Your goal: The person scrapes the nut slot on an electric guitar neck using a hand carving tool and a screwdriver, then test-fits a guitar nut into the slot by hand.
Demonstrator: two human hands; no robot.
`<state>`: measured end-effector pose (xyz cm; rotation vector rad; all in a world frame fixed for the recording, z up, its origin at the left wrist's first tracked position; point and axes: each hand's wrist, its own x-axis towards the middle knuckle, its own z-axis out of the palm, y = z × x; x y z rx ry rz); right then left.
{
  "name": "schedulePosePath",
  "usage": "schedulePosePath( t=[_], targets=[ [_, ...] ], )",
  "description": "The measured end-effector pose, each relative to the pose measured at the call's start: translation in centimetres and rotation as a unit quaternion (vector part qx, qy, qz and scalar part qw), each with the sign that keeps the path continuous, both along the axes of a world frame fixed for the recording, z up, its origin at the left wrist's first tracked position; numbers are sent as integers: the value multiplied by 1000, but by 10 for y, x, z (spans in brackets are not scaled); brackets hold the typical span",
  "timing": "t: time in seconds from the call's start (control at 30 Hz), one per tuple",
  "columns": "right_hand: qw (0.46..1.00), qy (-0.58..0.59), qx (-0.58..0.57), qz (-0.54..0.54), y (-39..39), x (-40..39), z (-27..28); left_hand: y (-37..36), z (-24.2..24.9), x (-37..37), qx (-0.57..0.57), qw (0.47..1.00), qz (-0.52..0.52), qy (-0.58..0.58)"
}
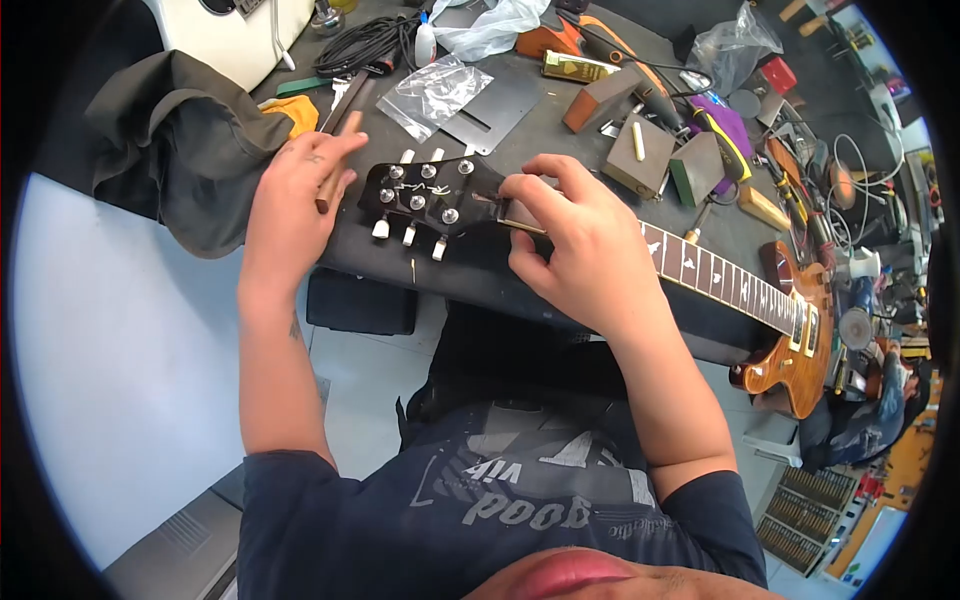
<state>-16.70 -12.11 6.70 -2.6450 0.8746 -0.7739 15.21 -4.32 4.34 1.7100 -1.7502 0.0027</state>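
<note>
An electric guitar lies across the workbench, its black headstock (422, 192) with silver posts and pale tuner buttons toward the left. Inlaid bird shapes mark its dark fretboard (715, 276), and the amber body (792, 365) is at the right. My left hand (290, 195) is closed around a slim brown wooden piece (338, 165), just left of the headstock. Curled over the neck near the nut is my right hand (590, 240), thumb on the near side and fingers on the far side. The palm hides part of the fretboard.
Behind the headstock lie a clear plastic bag (435, 92) and a grey metal plate (495, 118). Several blocks (638, 158) and tools crowd the bench beyond my right hand. A dark cloth (170, 150) hangs at left. Another person (865, 420) is at far right.
</note>
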Motion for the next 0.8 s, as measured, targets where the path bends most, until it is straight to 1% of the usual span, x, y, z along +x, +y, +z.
schedulePosePath(
  t=[0.03,0.1,0.17,0.27,0.3,0.33,0.4,0.43,0.47,0.5,0.53,0.6,0.63,0.73,0.8],
  targets=[
    [1000,-12,4,-7,2,0,-2,1,0,1,24,1000,-4,-14],
    [995,-78,-57,11,1,-8,-5,7,1,1,77,996,7,-54],
    [984,-138,-110,17,4,-20,-8,11,-5,5,68,994,4,-90],
    [974,-157,-159,31,26,-47,-13,16,-1,4,69,990,4,-121],
    [974,-158,-158,28,38,-54,-15,16,1,3,72,989,4,-128],
    [970,-172,-163,44,43,-58,-20,15,3,1,48,991,19,-122],
    [972,-190,-104,92,46,-65,-44,10,6,-7,-2,993,41,-112],
    [973,-183,-91,103,44,-65,-55,6,13,-13,8,998,24,-61],
    [980,-167,-64,87,44,-63,-65,3,24,-21,17,1000,7,-11],
    [983,-145,-64,91,46,-62,-65,-1,32,-28,26,999,-9,40],
    [986,-123,-62,96,48,-60,-64,-8,36,-35,40,997,-45,47],
    [986,-140,-50,81,48,-57,-63,-30,44,-45,72,989,-118,61],
    [986,-141,-46,78,48,-58,-64,-46,43,-45,69,985,-157,29],
    [986,-143,-51,74,48,-59,-63,-94,53,-75,55,972,-230,8],
    [986,-142,-58,68,50,-59,-65,-127,58,-109,97,960,-262,38]
  ],
)
